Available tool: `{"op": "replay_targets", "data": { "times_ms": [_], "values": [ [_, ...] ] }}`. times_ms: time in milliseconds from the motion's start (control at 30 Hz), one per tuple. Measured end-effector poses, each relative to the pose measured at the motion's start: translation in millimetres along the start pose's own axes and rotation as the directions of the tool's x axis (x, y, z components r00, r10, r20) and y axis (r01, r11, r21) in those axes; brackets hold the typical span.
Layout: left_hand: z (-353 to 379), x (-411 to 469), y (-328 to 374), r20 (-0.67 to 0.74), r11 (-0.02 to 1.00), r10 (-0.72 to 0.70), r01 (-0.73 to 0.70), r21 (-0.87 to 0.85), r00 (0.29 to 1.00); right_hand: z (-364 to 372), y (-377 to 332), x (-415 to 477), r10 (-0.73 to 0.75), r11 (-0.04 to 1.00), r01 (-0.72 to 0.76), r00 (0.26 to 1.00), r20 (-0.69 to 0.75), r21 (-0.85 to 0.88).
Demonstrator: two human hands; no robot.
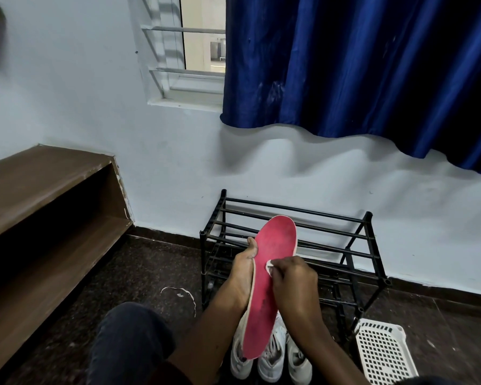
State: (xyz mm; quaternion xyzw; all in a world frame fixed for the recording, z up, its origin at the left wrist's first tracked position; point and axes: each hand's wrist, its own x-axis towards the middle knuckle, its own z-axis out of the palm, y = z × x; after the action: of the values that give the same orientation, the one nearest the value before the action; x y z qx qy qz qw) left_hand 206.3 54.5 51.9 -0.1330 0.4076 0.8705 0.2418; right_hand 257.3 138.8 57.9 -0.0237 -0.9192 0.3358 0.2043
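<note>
Mostly, the risk lies in the grip: the left hand (243, 273) holds the insole (275, 240) only along its left edge, thumb curled over the rim and fingers hidden behind. Firm rubbing from the right could fold the thin sheet or twist it loose, dropping it onto the white shoes (270, 354) at the bottom centre of the frame. The right hand (295, 284) has its fingers bunched, pinching a small white wipe (270, 266) against the insole's right side. A scrap that small could slip out of the pinch, and fingertips would then smear the surface instead.

The insole stands nearly upright in the lower middle of the frame, toe end up, in front of the black rack (289, 218) and left of the white basket (383, 354). Its face is a dull pinkish red with a pale rim, greyed and scuffed towards the toe, with faint darker marks lower down.
</note>
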Motion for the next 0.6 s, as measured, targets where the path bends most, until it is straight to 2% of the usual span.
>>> {"op": "replay_targets", "data": {
  "times_ms": [167,233,367,600],
  "values": [
    [7,0,-5,0.042,0.998,-0.005,0.007,-0.064,0.999,-2,1,33,0.001,0.998,-0.011,0.987,-0.159,-0.066],
    [8,-1,-4,0.063,0.995,0.010,-0.004,-0.097,0.998,-5,0,48,0.034,0.998,-0.043,0.983,-0.178,-0.045],
    [3,0,-1,0.028,0.995,0.035,-0.032,-0.093,0.999,-3,-5,49,0.061,0.998,-0.063,0.988,-0.143,-0.006],
    [1,8,3,-0.092,0.994,0.110,-0.112,-0.015,0.990,7,1,5,0.063,0.998,-0.063,0.998,0.029,-0.007]
  ]
}}
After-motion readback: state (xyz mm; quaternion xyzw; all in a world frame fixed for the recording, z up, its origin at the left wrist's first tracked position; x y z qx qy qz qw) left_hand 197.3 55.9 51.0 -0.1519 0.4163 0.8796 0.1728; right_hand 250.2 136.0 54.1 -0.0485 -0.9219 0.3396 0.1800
